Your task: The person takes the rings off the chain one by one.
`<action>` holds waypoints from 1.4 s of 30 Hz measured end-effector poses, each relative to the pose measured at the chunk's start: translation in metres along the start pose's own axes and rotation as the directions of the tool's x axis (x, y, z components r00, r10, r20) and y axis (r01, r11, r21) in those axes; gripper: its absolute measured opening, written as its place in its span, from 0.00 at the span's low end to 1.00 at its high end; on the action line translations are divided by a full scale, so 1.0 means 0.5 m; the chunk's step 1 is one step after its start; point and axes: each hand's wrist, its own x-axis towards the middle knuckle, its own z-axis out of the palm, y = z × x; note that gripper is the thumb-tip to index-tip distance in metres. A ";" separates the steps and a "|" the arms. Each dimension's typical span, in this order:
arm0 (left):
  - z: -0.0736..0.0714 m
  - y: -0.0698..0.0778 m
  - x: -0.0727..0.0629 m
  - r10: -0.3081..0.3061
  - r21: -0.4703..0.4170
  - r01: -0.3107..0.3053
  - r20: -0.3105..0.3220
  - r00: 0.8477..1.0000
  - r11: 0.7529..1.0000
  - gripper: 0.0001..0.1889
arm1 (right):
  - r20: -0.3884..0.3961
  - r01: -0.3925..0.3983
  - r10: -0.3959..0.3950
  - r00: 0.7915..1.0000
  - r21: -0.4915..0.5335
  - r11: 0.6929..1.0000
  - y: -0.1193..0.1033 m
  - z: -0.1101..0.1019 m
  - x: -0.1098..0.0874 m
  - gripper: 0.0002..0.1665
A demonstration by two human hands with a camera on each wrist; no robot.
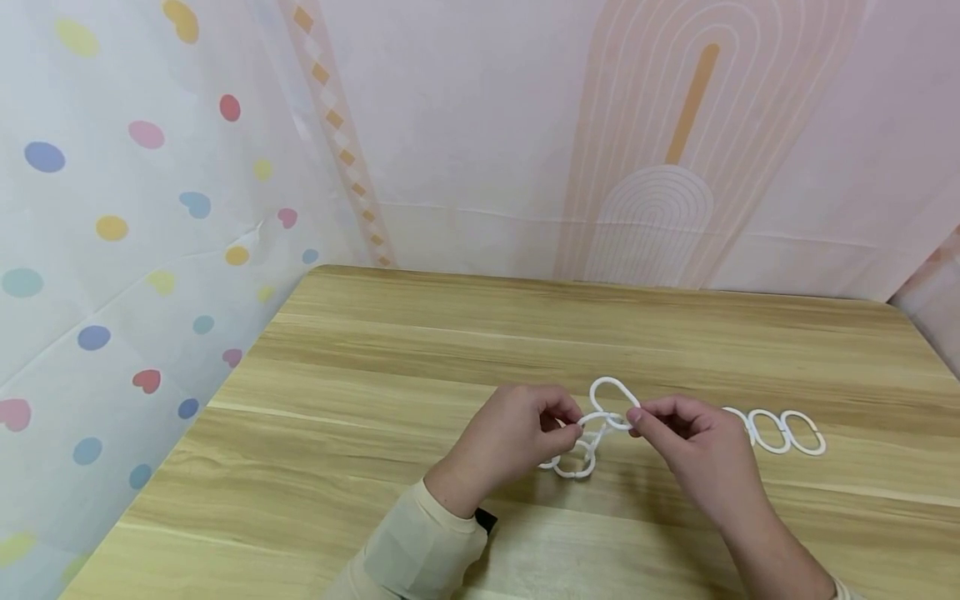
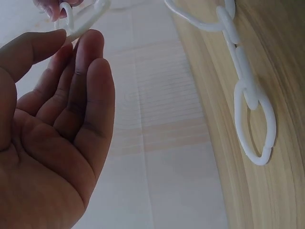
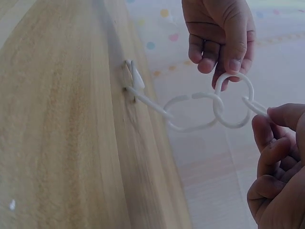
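My left hand (image 1: pixel 517 429) pinches a white plastic chain link (image 3: pixel 251 93) between thumb and fingertips. My right hand (image 1: pixel 708 454) pinches another white oval link (image 1: pixel 609 380), which is threaded through the left hand's link. Both links are held above the table, the hands close together. From the left hand's link hangs a short chain (image 3: pixel 190 129) of similar links, its lower links (image 1: pixel 575 475) down at the tabletop. In the left wrist view the chain's end link (image 2: pixel 272 126) shows a small split in its side. Fingers partly cover the held links.
Several loose white links (image 1: pixel 802 432) lie in a row on the wooden table (image 1: pixel 360 358), right of the right hand, which partly covers the row. A patterned cloth (image 1: pixel 480 125) hangs behind the table, and a dotted one (image 1: pixel 150 317) hangs at the left.
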 end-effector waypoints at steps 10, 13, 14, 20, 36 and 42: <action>0.002 0.005 -0.002 0.024 -0.062 -0.024 0.011 1.000 0.998 0.02 | -0.001 0.016 -0.016 1.000 0.028 0.999 0.003 0.001 0.000 0.08; 0.002 0.006 -0.001 0.027 -0.079 -0.025 0.021 0.999 0.997 0.02 | -0.003 0.007 -0.007 1.000 0.014 1.000 0.002 0.000 -0.001 0.09; 0.002 0.006 -0.001 0.029 -0.082 -0.027 0.023 0.999 0.996 0.02 | -0.003 0.005 -0.005 1.000 0.010 1.000 0.002 -0.001 -0.001 0.09; 0.001 0.006 0.000 0.026 -0.076 -0.024 0.022 0.999 0.997 0.01 | 0.001 0.007 -0.007 1.000 0.006 1.000 -0.001 -0.003 -0.001 0.10; 0.002 0.000 0.003 0.079 -0.016 -0.078 0.023 0.997 0.997 0.05 | -0.026 0.022 -0.023 0.999 -0.021 1.000 0.003 -0.015 0.007 0.12; 0.002 -0.002 0.002 0.074 0.008 -0.075 0.035 0.997 0.997 0.06 | -0.047 0.015 -0.016 0.999 -0.021 1.000 0.000 -0.024 0.011 0.11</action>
